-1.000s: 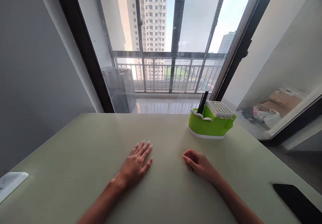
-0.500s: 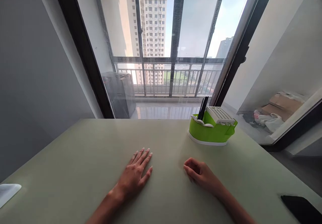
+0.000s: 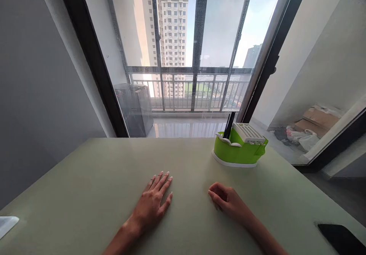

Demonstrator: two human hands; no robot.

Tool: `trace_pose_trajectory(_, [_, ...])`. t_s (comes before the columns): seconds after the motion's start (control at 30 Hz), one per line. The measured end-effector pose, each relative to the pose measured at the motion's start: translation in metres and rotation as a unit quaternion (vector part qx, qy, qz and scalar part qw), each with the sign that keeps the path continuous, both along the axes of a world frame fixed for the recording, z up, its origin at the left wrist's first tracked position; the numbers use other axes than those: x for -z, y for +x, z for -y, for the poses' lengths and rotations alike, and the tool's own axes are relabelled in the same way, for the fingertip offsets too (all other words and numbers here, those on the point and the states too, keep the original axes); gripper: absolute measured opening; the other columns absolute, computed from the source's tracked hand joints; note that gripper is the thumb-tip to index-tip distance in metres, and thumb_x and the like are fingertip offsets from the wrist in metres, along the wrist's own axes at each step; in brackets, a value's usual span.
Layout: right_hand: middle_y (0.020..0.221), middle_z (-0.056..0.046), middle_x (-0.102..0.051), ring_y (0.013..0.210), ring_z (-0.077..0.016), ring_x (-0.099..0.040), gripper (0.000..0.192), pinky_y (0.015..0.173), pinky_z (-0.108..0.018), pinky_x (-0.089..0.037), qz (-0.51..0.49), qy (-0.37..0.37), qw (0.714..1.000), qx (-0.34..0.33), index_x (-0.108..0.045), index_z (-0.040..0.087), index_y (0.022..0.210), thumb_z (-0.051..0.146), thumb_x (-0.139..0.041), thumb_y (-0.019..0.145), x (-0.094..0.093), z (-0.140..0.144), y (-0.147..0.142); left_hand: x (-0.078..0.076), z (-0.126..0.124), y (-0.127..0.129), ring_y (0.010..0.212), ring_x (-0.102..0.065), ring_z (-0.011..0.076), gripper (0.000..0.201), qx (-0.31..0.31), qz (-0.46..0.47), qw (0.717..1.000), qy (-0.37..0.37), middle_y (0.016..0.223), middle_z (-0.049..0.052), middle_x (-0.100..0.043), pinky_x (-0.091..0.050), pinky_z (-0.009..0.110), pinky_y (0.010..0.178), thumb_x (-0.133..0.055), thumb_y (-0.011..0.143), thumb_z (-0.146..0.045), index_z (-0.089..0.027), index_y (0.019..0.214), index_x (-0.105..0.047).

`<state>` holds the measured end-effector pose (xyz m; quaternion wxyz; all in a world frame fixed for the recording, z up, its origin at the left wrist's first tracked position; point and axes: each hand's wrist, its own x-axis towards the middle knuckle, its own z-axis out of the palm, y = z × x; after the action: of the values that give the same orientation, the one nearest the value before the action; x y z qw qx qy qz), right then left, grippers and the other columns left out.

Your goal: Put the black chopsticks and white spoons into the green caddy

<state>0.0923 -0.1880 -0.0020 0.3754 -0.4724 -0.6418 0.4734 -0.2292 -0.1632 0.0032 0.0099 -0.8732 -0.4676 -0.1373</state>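
Observation:
My left hand (image 3: 152, 203) lies palm down and flat on the pale green table (image 3: 94, 194), its fingers stretched out and slightly spread. To the right, my right hand (image 3: 225, 199) rests on its side on the same surface, fingers curled in and thumb against the index finger. A small hollow shows inside the curl, and I see nothing held there. Beyond the right hand stands a bright green holder (image 3: 240, 152) with a white base, a white slotted top and black sticks (image 3: 229, 125) upright in it. Neither hand touches the holder.
A black flat object, perhaps a phone (image 3: 343, 238), lies at the table's right front. A white object (image 3: 7, 224) is cut off at the left edge. Past the table's far edge are a glass door and balcony. Cardboard boxes (image 3: 323, 119) and bags sit on the floor outside at right.
The view has shifted slightly, so the scene sits a little lower and further left. Both hands keep the same pose and place on the table.

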Motion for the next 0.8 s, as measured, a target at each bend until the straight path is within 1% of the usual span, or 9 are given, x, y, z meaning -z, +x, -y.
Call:
trace_pose_trajectory(0.17, [0.062,0.007,-0.048,0.056,-0.0112,-0.043,0.034,0.054,-0.024,-0.035,0.003,0.0,1.0,0.0,-0.059,0.021,0.086,0.052,-0.052,0.097,0.004,0.0,0.0,0.001,0.002,0.002,0.152,-0.032,0.0252,0.055,-0.006,0.01,1.0,0.004,0.164,-0.001,-0.033,-0.033,0.049,0.124,-0.043,0.104,-0.039,-0.032,0.158,-0.032])
trace_pose_trajectory(0.3, [0.061,0.006,-0.049,0.054,-0.0126,-0.045,0.035,0.052,-0.024,-0.037,0.013,-0.013,0.999,0.026,-0.062,0.022,0.09,0.055,-0.053,0.094,0.012,0.0,0.002,0.0,0.006,0.003,0.152,-0.031,0.0256,0.057,-0.017,-0.003,1.0,-0.004,0.165,0.0,-0.033,-0.034,0.051,0.123,-0.042,0.104,-0.038,-0.031,0.159,-0.03])
trace_pose_trajectory(0.33, [0.061,0.006,-0.051,0.054,-0.0134,-0.048,0.035,0.052,-0.024,-0.039,0.019,-0.014,0.999,0.048,-0.062,0.022,0.093,0.056,-0.054,0.093,0.015,0.0,0.004,0.0,0.007,0.003,0.153,-0.03,0.0256,0.057,-0.019,-0.007,1.0,-0.006,0.165,0.0,-0.032,-0.034,0.051,0.123,-0.042,0.104,-0.038,-0.03,0.16,-0.029])
trace_pose_trajectory(0.4, [0.064,0.005,-0.056,0.057,-0.0153,-0.053,0.038,0.055,-0.025,-0.043,0.037,-0.004,0.99,0.133,-0.062,0.023,0.101,0.059,-0.055,0.091,0.023,-0.002,0.01,-0.002,0.009,0.004,0.153,-0.029,0.0253,0.058,-0.02,-0.015,1.0,-0.009,0.165,0.0,-0.03,-0.034,0.051,0.123,-0.042,0.104,-0.037,-0.03,0.16,-0.028])
trace_pose_trajectory(0.47, [0.067,0.003,-0.061,0.061,-0.0176,-0.059,0.045,0.059,-0.028,-0.047,0.059,0.002,0.97,0.236,-0.061,0.023,0.109,0.062,-0.054,0.089,0.03,-0.006,0.019,-0.003,0.011,0.004,0.153,-0.028,0.0251,0.059,-0.02,-0.021,0.999,-0.012,0.166,0.0,-0.028,-0.035,0.051,0.123,-0.043,0.104,-0.036,-0.03,0.16,-0.027])
trace_pose_trajectory(0.53, [0.071,0.0,-0.066,0.065,-0.0196,-0.064,0.049,0.064,-0.03,-0.05,0.071,-0.002,0.951,0.3,-0.06,0.022,0.112,0.064,-0.053,0.088,0.035,-0.009,0.027,-0.004,0.012,0.004,0.153,-0.028,0.0253,0.06,-0.02,-0.027,0.999,-0.012,0.166,0.0,-0.027,-0.035,0.051,0.123,-0.043,0.104,-0.035,-0.029,0.161,-0.026])
trace_pose_trajectory(0.63, [0.07,0.0,-0.067,0.066,-0.0206,-0.066,0.051,0.064,-0.031,-0.05,0.072,-0.008,0.939,0.336,-0.06,0.022,0.111,0.066,-0.054,0.086,0.038,-0.013,0.035,-0.003,0.011,0.003,0.153,-0.028,0.0259,0.062,-0.019,-0.03,0.999,-0.004,0.166,0.001,-0.027,-0.036,0.051,0.123,-0.044,0.103,-0.035,-0.029,0.162,-0.022])
trace_pose_trajectory(0.7, [0.067,0.001,-0.065,0.065,-0.0205,-0.065,0.05,0.061,-0.031,-0.049,0.075,-0.013,0.937,0.341,-0.06,0.023,0.11,0.066,-0.055,0.085,0.038,-0.013,0.037,-0.002,0.01,0.003,0.153,-0.028,0.0264,0.063,-0.018,-0.032,0.999,0.003,0.166,0.0,-0.027,-0.037,0.051,0.122,-0.043,0.104,-0.034,-0.03,0.162,-0.02])
trace_pose_trajectory(0.8, [0.068,0.001,-0.065,0.065,-0.0209,-0.065,0.048,0.064,-0.032,-0.05,0.079,-0.018,0.939,0.335,-0.06,0.023,0.11,0.064,-0.056,0.085,0.038,-0.013,0.037,-0.001,0.009,0.002,0.153,-0.03,0.0273,0.063,-0.012,-0.037,0.999,0.009,0.166,0.0,-0.027,-0.038,0.052,0.122,-0.041,0.105,-0.036,-0.03,0.163,-0.018])
